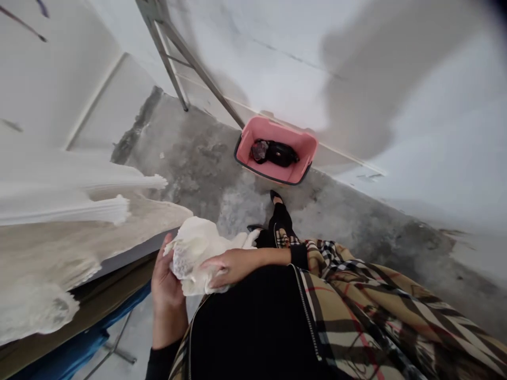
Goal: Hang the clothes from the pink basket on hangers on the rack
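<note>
A crumpled piece of white lacy cloth (196,248) is held in front of my body. My left hand (165,287) cups it from below and the left, fingers curled round it. My right hand (229,266) lies over its lower right part, fingers pressed on the fabric. Both sleeves are black, and a checked tan wrap (376,322) hangs over my right side. My black shoes (276,198) show on the floor below.
A pink basket (277,153) with dark items stands on the grey concrete floor by the white wall. A metal ladder's legs (178,58) rise at the back. On the left, a table (79,253) carries pale fabric and stacked white sheets.
</note>
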`<state>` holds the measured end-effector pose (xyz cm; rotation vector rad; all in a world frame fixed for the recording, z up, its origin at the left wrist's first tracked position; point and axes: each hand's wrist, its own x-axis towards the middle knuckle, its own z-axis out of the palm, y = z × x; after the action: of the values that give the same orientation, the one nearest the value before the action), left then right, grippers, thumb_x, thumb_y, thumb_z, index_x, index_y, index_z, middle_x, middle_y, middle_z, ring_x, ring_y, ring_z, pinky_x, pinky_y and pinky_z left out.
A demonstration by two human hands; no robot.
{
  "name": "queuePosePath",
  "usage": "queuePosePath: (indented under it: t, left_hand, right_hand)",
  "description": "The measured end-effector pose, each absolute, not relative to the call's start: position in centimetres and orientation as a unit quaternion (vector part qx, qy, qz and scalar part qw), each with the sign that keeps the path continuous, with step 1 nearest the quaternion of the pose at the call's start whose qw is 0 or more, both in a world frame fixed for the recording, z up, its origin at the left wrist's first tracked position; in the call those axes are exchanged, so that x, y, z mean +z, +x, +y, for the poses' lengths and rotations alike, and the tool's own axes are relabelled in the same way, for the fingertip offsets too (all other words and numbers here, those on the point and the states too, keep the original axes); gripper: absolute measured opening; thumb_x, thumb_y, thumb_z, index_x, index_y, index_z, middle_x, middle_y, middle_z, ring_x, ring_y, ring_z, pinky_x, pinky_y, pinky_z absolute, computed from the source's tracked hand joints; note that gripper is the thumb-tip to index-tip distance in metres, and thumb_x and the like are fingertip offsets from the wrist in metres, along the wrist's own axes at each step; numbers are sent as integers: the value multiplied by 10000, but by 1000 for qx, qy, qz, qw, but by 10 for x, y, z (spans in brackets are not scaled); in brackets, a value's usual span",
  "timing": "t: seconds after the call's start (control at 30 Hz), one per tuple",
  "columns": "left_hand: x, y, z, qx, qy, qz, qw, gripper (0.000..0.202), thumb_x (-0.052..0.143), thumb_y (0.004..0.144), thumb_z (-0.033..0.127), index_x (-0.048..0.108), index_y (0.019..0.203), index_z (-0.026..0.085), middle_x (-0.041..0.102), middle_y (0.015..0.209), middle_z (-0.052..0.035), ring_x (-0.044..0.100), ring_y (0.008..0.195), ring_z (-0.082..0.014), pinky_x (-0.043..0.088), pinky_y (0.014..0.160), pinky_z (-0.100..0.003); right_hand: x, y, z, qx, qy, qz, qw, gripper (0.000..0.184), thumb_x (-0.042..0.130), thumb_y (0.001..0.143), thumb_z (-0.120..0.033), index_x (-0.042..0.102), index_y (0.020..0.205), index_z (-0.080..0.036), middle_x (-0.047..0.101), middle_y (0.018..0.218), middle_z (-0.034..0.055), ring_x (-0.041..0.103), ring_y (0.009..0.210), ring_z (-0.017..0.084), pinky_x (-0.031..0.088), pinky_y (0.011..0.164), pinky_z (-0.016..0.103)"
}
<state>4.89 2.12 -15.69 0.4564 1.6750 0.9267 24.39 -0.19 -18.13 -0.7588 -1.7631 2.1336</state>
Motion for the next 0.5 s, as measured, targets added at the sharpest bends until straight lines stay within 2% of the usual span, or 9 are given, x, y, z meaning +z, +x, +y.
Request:
queuePosePath:
  t: [0.1, 0.23, 0.4, 0.5]
  left_hand:
    - [-159, 36, 8, 352, 193, 762, 508, 449, 648, 757, 252, 638, 1205, 217, 739, 988, -5, 691, 860, -163, 545, 853, -276]
    - [-157, 28, -5, 317, 195, 799, 473, 444, 695, 685, 225, 686, 1128, 194, 752, 906, -8, 694, 789, -168, 558, 760, -255]
    - [-164, 12, -15, 190, 221, 836, 465, 571, 719, 663, 223, 631, 1226, 191, 727, 773, -11, 664, 625, -168, 549, 633, -280]
    - [-177, -6, -22, 70, 303, 857, 412, 528, 710, 671, 236, 645, 1190, 172, 712, 762, -33, 660, 643, -201, 539, 663, -320]
  right_hand:
    - [-181, 239, -5, 710, -247, -654, 85, 252, 661, 851, -323, 697, 1058, -184, 681, 856, 5, 575, 749, 122, 376, 671, 195]
    - [-180, 234, -7, 690, -228, -684, 65, 204, 634, 875, -289, 705, 1043, -197, 711, 967, 21, 614, 825, 136, 378, 695, 208]
    - [-177, 230, -5, 661, -235, -710, 61, 265, 577, 915, -318, 690, 1104, -172, 730, 1021, 46, 639, 857, 145, 386, 694, 215]
    - [-171, 230, 1, 648, -226, -725, 55, 260, 576, 917, -306, 704, 1090, -160, 735, 1007, 47, 642, 832, 138, 376, 656, 212]
